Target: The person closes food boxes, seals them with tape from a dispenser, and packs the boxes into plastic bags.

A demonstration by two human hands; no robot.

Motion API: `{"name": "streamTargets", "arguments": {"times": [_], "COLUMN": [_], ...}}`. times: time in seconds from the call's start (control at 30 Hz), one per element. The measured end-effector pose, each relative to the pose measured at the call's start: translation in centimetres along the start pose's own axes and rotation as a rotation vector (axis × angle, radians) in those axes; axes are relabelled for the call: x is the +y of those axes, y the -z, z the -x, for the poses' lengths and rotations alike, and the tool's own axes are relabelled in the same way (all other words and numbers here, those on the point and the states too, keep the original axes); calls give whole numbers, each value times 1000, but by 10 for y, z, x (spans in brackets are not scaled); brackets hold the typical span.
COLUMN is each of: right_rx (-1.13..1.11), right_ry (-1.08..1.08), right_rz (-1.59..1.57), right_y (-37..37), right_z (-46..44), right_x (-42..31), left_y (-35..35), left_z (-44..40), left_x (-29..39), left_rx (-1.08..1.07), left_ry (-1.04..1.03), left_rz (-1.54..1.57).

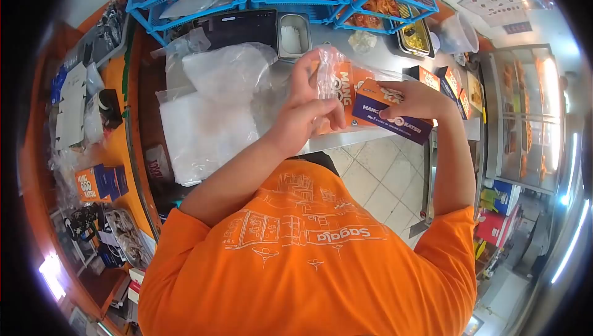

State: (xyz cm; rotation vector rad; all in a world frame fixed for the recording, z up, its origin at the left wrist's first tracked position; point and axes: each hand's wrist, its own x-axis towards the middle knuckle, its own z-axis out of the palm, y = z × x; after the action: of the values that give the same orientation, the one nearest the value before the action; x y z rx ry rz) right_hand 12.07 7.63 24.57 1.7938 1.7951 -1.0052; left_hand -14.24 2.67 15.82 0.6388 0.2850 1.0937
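My left hand (309, 110) pinches the edge of a clear plastic bag (330, 70) at the front of the counter. Orange printed card with "MANG" lettering (344, 83) shows through or behind the plastic; whether it is inside the bag I cannot tell. My right hand (411, 98) grips an orange and purple food box (392, 121) marked "MANG KATSU". This box is tilted and lies against the bag's right side. Left of my left hand, stacks of clear plastic bags (207, 132) lie flat.
Blue plastic racks (296, 12) with packets stand at the back. A metal container with white contents (293, 36) is in front of them. More orange boxes (452, 79) sit at the right, near a lit glass display case (519, 110). Another box (92, 183) stands far left.
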Motion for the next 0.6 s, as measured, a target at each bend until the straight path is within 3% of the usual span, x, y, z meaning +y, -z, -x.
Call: {"name": "streamTargets", "arguments": {"times": [0.17, 0.23, 0.27, 0.4, 0.5, 0.6], "right_rx": [47, 183, 261, 463, 530, 529], "right_ry": [-204, -236, -188, -169, -255, -113], "right_rz": [-79, -20, 106, 124, 114, 218], "right_y": [2, -1, -10, -31, -50, -54], "right_z": [-8, -18, -26, -40, -57, -50], "right_x": [-25, -22, -14, -16, -12, 15], "left_y": [4, 5, 4, 3, -6, -19], "left_z": [18, 26, 30, 34, 32, 31], "left_x": [-6, -8, -9, -13, -17, -24], "left_rx": [-71, -90, -72, -28, 49, 195], "left_ry": [59, 30, 41, 33, 8, -98], "left_rz": [-76, -108, -70, -59, -174, -235]}}
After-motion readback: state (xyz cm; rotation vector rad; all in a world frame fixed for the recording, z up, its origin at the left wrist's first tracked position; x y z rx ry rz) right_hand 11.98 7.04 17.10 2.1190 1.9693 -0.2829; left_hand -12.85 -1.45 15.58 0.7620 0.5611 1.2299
